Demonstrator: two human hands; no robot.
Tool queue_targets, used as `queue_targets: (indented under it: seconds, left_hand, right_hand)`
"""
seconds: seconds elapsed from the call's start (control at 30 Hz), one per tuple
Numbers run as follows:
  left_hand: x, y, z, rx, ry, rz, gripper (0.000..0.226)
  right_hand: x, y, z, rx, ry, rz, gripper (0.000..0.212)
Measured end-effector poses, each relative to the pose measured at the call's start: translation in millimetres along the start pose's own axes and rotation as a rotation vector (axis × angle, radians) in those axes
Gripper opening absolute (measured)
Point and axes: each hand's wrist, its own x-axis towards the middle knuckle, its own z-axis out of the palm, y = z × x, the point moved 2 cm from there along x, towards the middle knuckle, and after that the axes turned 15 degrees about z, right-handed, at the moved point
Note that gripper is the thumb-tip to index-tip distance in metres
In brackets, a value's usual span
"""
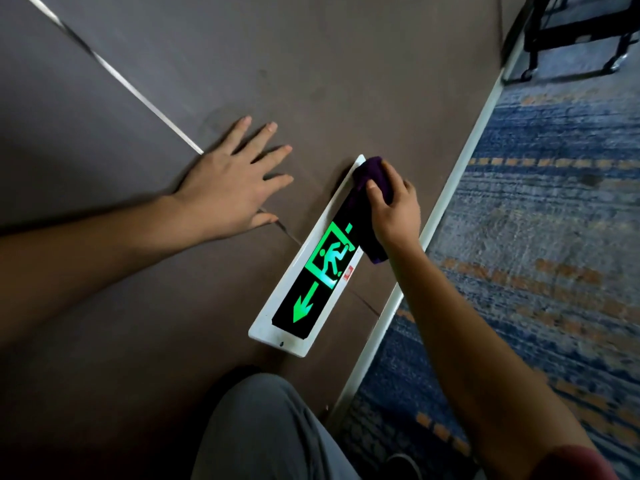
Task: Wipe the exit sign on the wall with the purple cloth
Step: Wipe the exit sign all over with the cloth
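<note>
Purple cloth (pixel 372 188) bunched in right hand (pixel 394 213), pressed on exit sign (pixel 311 271) at its 1 o'clock end, left hand (pixel 228 188) fingers spread wide, flat on brown wall (pixel 311 64) at sign's 10 o'clock

Two hands (pixel 225 188) (pixel 394 209), one purple cloth (pixel 372 174), one exit sign (pixel 311 271), one wall (pixel 311 81).

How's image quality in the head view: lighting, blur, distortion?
Head view: dim room; the lit green-and-black exit sign is the brightest thing, its pictogram slightly bloomed. Wide-angle warp bends the white baseboard. Soft blur on the patterned blue carpet; left hand and right hand gripping the purple cloth fairly sharp.
</note>
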Motion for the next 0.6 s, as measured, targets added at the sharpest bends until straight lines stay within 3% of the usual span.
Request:
queue_targets:
  seconds: [0.13, 0.27, 0.6]
  left_hand:
    - [-2.9, -1.6, 3.3, -0.015, 0.031, 0.003, 0.074]
    - [-2.9, -2.3, 3.4, -0.029, 0.042, 0.022, 0.073]
    - [-3.0, -1.7, 0.5, -0.040, 0.019, -0.001, 0.076]
  right_hand:
    - [21.0, -7.8, 14.2, -0.075, -0.044, -0.066, 0.053]
    - [44.3, -10.8, 24.3, -0.056, -0.038, 0.038, 0.053]
    - [-72.6, 29.2, 62.3, -0.020, -0.060, 0.010, 0.050]
